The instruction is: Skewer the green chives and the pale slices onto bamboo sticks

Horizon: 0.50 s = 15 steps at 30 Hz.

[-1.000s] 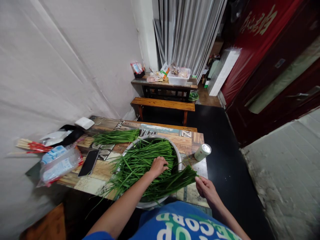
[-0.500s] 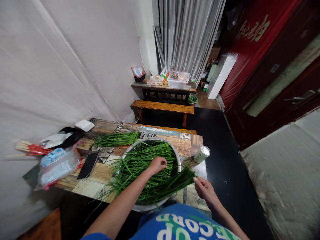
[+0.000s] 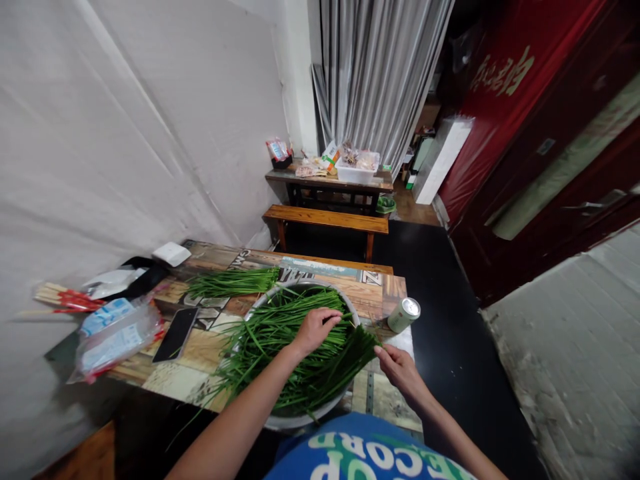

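Note:
A big metal basin (image 3: 354, 303) on the table is heaped with long green garlic chives (image 3: 295, 320). My left hand (image 3: 317, 330) is over the heap, thumb and fingertips drawn together at the cut ends near the right rim. Whether a stalk is between them I cannot make out. My right hand (image 3: 400, 370), right of the basin, pinches the end of a fanned-out bunch of chives (image 3: 353, 363) that lies across the rim into the basin. Behind the basin to the left, another bundle of chives (image 3: 233, 282) rests flat on the tabletop.
A drink can (image 3: 404, 315) stands near the table's right edge. To the left lie a phone (image 3: 175, 335), a plastic packet (image 3: 117, 333), a black tray (image 3: 147, 277) and a white box (image 3: 171, 253). Beyond are a bench (image 3: 327, 217) and another laden table (image 3: 285, 175).
My right hand has moved left with the bunch, closer to the basin's rim. My left hand has shifted slightly right and its fingers now reach further out.

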{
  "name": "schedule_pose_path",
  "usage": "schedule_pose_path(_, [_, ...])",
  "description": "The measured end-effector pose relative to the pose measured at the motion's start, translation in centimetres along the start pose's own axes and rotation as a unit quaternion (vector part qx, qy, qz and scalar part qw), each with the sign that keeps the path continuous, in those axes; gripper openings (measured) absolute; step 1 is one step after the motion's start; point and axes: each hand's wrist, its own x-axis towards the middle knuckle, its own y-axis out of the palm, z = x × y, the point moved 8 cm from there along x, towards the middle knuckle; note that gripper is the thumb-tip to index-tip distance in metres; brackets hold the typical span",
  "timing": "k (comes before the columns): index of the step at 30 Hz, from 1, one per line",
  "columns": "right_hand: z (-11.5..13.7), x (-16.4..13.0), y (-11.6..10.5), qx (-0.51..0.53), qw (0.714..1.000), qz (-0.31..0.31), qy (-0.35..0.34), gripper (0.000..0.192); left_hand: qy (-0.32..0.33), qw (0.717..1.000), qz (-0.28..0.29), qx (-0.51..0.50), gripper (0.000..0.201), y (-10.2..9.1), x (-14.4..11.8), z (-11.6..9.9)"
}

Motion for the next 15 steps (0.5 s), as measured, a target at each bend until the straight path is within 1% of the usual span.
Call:
schedule_pose_path(2, [0.4,0.0,0.1,0.000,1.000,0.000,-0.002,0.041,0.000,1.000,-0.009,-0.019,0.025,-0.1,0.1,-0.5])
schedule_pose_path(3, [0.6,0.0,0.1,0.003,1.000,-0.002,-0.003,0.041,-0.010,0.999,-0.008,-0.036,0.026,0.0,0.1,-0.5])
schedule_pose_path(5, [1.0,0.0,0.2,0.012,1.000,-0.006,-0.004,0.042,-0.051,0.995,-0.002,-0.086,0.029,0.4,0.3,0.0])
schedule_pose_path(7, [1.5,0.1,0.2,0.021,1.000,-0.010,-0.003,0.043,-0.099,0.985,0.000,-0.143,0.032,0.9,0.3,0.7])
schedule_pose_path(9, [1.8,0.1,0.3,0.022,1.000,-0.012,-0.001,0.043,-0.129,0.973,-0.001,-0.192,0.034,1.4,0.2,1.0])
schedule_pose_path(12, [2.0,0.2,0.4,0.020,1.000,-0.014,0.003,0.044,-0.142,0.961,0.005,-0.238,0.034,1.9,0.0,0.8])
schedule_pose_path(15, [2.1,0.1,0.4,0.019,1.000,-0.018,0.005,0.044,-0.153,0.955,0.008,-0.254,0.034,2.3,-0.2,0.8])
